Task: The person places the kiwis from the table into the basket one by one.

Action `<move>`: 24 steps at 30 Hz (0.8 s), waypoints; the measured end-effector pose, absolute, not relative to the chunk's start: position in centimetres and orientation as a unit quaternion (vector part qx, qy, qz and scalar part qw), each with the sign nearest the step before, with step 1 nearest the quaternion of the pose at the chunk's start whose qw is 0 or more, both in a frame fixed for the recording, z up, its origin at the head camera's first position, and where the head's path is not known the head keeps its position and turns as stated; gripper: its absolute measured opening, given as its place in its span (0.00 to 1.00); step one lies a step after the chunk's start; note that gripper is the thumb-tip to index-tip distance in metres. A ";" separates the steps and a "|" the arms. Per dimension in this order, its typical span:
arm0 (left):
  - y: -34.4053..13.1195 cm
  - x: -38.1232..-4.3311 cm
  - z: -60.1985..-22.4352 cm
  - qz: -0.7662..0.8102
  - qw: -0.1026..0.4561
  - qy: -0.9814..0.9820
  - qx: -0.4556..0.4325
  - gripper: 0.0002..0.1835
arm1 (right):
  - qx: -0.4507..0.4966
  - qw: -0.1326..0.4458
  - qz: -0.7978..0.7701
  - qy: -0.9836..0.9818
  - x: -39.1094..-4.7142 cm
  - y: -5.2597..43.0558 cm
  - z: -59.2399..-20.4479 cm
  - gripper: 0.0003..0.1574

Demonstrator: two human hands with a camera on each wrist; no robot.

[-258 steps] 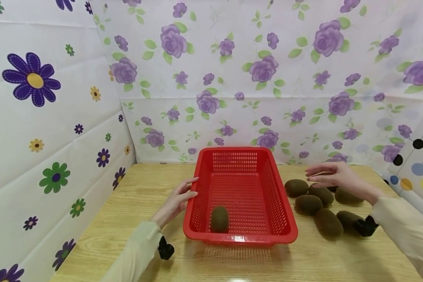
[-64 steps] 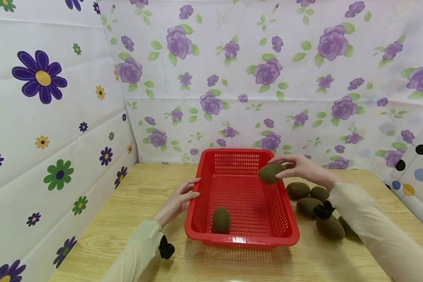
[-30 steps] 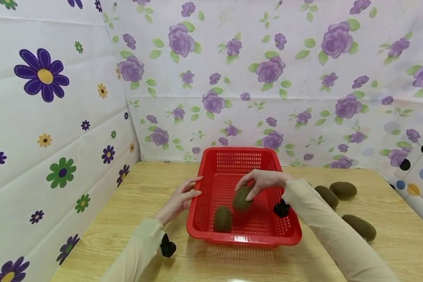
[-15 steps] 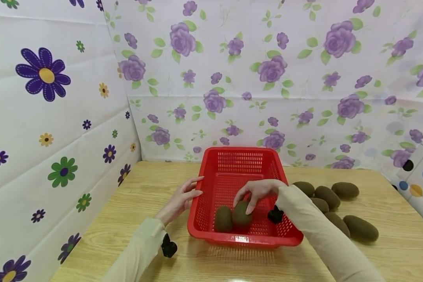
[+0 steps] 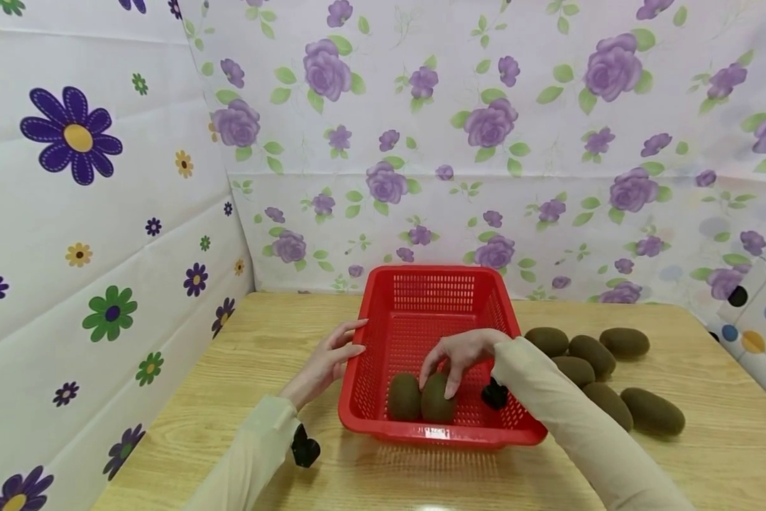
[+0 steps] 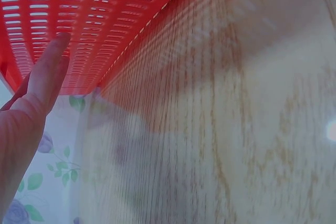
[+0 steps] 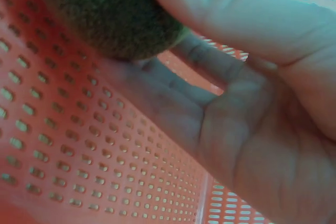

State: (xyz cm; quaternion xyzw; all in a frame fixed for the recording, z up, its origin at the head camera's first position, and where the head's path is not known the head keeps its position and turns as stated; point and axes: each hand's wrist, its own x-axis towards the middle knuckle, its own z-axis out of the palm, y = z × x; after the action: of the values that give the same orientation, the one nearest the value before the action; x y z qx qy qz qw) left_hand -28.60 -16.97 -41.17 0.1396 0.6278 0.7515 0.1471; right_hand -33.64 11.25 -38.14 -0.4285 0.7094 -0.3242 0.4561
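In the head view, a red plastic basket with slotted walls sits on the table. Two brown fuzzy kiwis lie side by side at its near end: the left kiwi lies by itself, while my right hand grips the right kiwi from above. The right wrist view shows the held kiwi between thumb and fingers, close over the perforated floor. My left hand rests at the basket's left rim, and in the left wrist view its straight fingers lie along the outer wall.
Several more kiwis lie grouped on the wooden table right of the basket, partly behind the right sleeve. Flowered cloth hangs behind and at the left. A black wrist camera sits below the left wrist.
The right hand has carried a kiwi from the group on the right into the basket and lowered it beside the first kiwi. The left hand has stayed at the rim.
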 end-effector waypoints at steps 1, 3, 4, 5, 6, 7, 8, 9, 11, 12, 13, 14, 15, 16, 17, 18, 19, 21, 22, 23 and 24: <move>-17.0 -28.4 -40.9 0.751 0.149 0.628 0.142 0.27 | -0.428 0.456 -0.323 0.711 -33.6 11.2 -38.2 0.23; -17.0 -28.1 -40.4 0.747 0.151 0.631 0.146 0.28 | -0.423 0.460 -0.323 0.711 -33.5 11.0 -38.3 0.24; -16.9 -28.0 -40.2 0.745 0.152 0.633 0.148 0.28 | -0.420 0.462 -0.324 0.711 -33.4 10.9 -38.3 0.24; -16.9 -27.9 -40.1 0.743 0.152 0.634 0.149 0.28 | -0.415 0.466 -0.326 0.710 -33.4 10.9 -38.4 0.24; -16.9 -27.8 -40.0 0.742 0.152 0.635 0.150 0.28 | -0.412 0.467 -0.327 0.711 -33.4 10.8 -38.4 0.24; -16.9 -27.9 -40.1 0.743 0.152 0.634 0.150 0.28 | -0.410 0.467 -0.329 0.711 -33.3 10.8 -38.4 0.24; -17.0 -28.0 -40.2 0.744 0.151 0.634 0.150 0.28 | -0.406 0.469 -0.330 0.712 -33.3 10.8 -38.4 0.24; -17.0 -28.1 -40.5 0.746 0.151 0.632 0.149 0.28 | -0.404 0.469 -0.331 0.712 -33.3 10.7 -38.4 0.24; -17.0 -28.5 -40.9 0.749 0.149 0.629 0.146 0.27 | -0.403 0.467 -0.330 0.714 -33.3 10.7 -38.3 0.24; -17.1 -28.6 -41.2 0.750 0.147 0.628 0.145 0.27 | -0.403 0.466 -0.330 0.715 -33.3 10.8 -38.3 0.24; -17.1 -28.8 -41.4 0.751 0.144 0.628 0.143 0.27 | -0.405 0.465 -0.329 0.716 -33.3 10.8 -38.3 0.24; -17.1 -28.9 -41.6 0.751 0.142 0.629 0.141 0.26 | -0.408 0.462 -0.327 0.717 -33.3 10.8 -38.2 0.24; -17.1 -28.9 -41.7 0.751 0.139 0.630 0.141 0.26 | -0.411 0.461 -0.325 0.717 -33.3 10.8 -38.2 0.24; -17.1 -29.0 -41.8 0.750 0.137 0.631 0.143 0.26 | -0.412 0.459 -0.323 0.718 -33.3 10.9 -38.1 0.24; -17.0 -29.0 -41.8 0.750 0.135 0.632 0.144 0.26 | -0.413 0.458 -0.322 0.718 -33.3 10.9 -38.1 0.24; -17.0 -29.0 -41.8 0.749 0.133 0.632 0.146 0.26 | -0.412 0.457 -0.322 0.719 -33.3 11.0 -38.0 0.24; -17.0 -29.0 -41.8 0.748 0.132 0.633 0.146 0.26 | -0.406 0.459 -0.325 0.720 -33.3 11.0 -37.9 0.25; -17.0 -28.9 -41.8 0.747 0.131 0.634 0.149 0.26 | -0.385 0.465 -0.339 0.721 -33.4 11.2 -37.6 0.25; -17.0 -28.9 -41.8 0.747 0.130 0.635 0.149 0.26 | -0.370 0.468 -0.348 0.723 -33.4 11.2 -37.4 0.25; -17.0 -28.9 -41.7 0.747 0.131 0.635 0.146 0.26 | -0.356 0.468 -0.356 0.727 -33.3 11.3 -37.2 0.25; -17.1 -28.8 -41.7 0.748 0.131 0.635 0.144 0.26 | -0.342 0.464 -0.365 0.731 -33.3 11.4 -37.0 0.24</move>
State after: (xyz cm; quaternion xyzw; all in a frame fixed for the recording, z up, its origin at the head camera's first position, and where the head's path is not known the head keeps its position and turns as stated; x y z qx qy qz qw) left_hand -28.82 -17.06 -41.69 0.1440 0.6348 0.7477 0.1313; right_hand -33.35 11.37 -37.01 -0.3419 0.7315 -0.3646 0.4638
